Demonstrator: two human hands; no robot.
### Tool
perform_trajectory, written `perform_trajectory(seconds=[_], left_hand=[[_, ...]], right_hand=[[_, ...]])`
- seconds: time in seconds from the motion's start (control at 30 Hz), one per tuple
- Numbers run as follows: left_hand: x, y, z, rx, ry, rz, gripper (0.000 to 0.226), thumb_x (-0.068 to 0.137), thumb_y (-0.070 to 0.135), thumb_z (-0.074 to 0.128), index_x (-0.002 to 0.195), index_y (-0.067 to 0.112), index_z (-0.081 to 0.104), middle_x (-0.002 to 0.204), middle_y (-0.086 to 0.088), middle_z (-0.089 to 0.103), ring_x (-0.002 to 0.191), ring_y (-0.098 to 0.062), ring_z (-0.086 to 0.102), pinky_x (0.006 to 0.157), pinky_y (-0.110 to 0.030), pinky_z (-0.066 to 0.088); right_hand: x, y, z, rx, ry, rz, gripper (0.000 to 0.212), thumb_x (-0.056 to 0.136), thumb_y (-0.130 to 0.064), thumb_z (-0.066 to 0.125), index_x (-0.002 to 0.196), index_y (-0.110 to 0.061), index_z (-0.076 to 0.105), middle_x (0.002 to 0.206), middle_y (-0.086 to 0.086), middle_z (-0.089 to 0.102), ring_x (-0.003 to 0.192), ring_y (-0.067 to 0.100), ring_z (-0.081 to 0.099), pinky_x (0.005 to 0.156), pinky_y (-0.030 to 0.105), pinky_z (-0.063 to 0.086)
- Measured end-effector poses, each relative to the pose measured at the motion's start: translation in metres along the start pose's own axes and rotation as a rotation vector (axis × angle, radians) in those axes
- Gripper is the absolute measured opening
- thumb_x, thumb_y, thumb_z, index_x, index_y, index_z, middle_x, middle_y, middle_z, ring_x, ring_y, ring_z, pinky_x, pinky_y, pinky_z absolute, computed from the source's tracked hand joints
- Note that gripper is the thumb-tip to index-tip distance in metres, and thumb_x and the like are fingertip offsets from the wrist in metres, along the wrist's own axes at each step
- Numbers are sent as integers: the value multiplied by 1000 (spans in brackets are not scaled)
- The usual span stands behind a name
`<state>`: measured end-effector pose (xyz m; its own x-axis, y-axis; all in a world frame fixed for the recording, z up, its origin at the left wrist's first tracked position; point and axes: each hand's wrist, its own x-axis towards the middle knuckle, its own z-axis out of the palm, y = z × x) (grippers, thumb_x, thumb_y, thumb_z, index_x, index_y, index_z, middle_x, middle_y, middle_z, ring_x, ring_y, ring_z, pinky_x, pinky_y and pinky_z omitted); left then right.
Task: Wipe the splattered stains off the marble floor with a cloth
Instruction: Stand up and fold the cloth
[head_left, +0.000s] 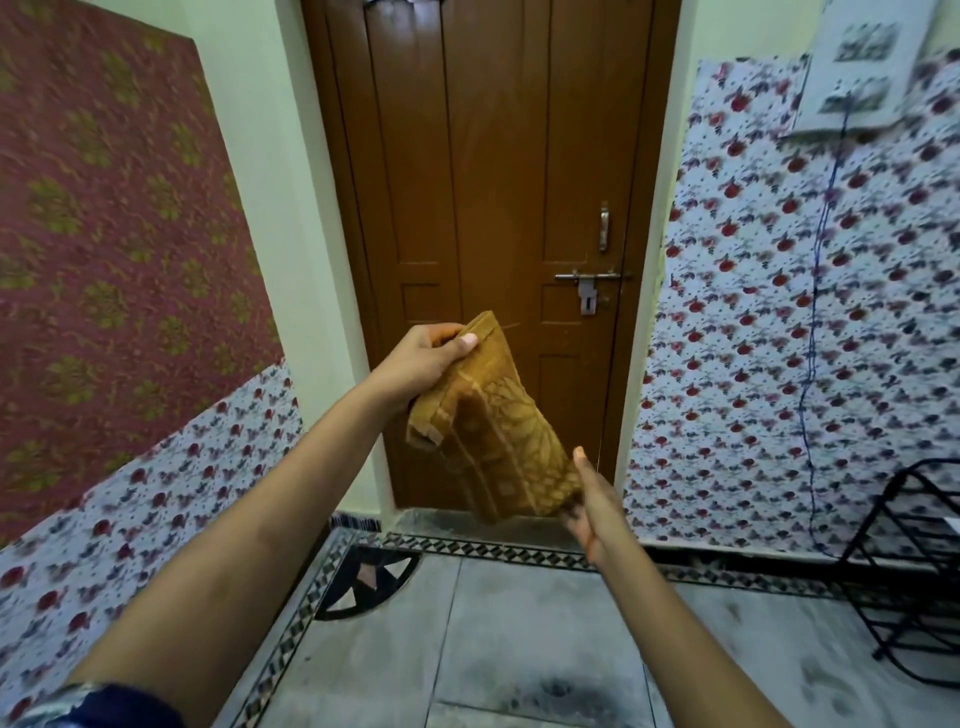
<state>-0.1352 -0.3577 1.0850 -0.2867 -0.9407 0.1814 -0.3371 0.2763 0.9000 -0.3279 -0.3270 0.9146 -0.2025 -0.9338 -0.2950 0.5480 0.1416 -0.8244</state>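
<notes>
A folded mustard-yellow patterned cloth (498, 431) hangs in the air in front of the door. My left hand (423, 361) pinches its top corner between thumb and fingers. My right hand (592, 499) holds the cloth's lower right edge, its fingers partly hidden behind the fabric. The grey marble floor (519, 623) lies below, with dark smudged stains (561, 691) near the bottom centre and fainter marks (821, 680) at the right.
A shut brown wooden door (498, 182) with a latch (589, 283) stands straight ahead. Floral-papered walls (779, 338) flank it. A black wire rack (914, 571) stands on the floor at the right. A black-and-white tile border (498, 550) edges the floor.
</notes>
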Motion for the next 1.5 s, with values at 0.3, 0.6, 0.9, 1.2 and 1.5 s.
perform_trajectory(seconds=[0.3,0.6,0.9,1.2,1.5], left_hand=[[6,12,-12,-337,121,-167,37,93,26,54,126,7,54,89,-5,65,76,-16,64,61,-23,54],[-18,-58,-44,-115,85,-388,56,81,20,69,133,14,49,119,-14,60,109,-31,58,96,-46,48],[-26,-102,-16,497,230,-167,49,89,17,62,136,19,47,126,-11,59,116,-29,55,94,-41,49],[-41,-82,39,-125,-183,-323,32,97,34,45,119,15,58,115,-7,64,103,-20,62,92,-37,51],[-43,-85,88,-436,-266,-492,59,87,64,41,120,19,57,114,-9,62,107,-26,59,87,-38,50]], right_hand=[[-14,36,31,182,-301,145,62,82,-48,50,135,-19,39,126,8,56,122,29,50,105,43,35],[-3,11,17,-254,21,-202,20,98,-34,44,109,-22,56,103,3,63,97,24,60,75,34,52],[-7,-6,19,-489,76,-372,19,100,-28,42,88,-28,58,92,3,64,93,24,60,91,47,50],[-14,-3,40,-655,-79,-333,30,100,-25,41,118,-9,58,101,8,63,91,22,62,77,36,53],[-31,-1,28,-385,-280,19,65,98,-55,14,142,-11,33,109,18,61,91,27,62,70,31,52]])
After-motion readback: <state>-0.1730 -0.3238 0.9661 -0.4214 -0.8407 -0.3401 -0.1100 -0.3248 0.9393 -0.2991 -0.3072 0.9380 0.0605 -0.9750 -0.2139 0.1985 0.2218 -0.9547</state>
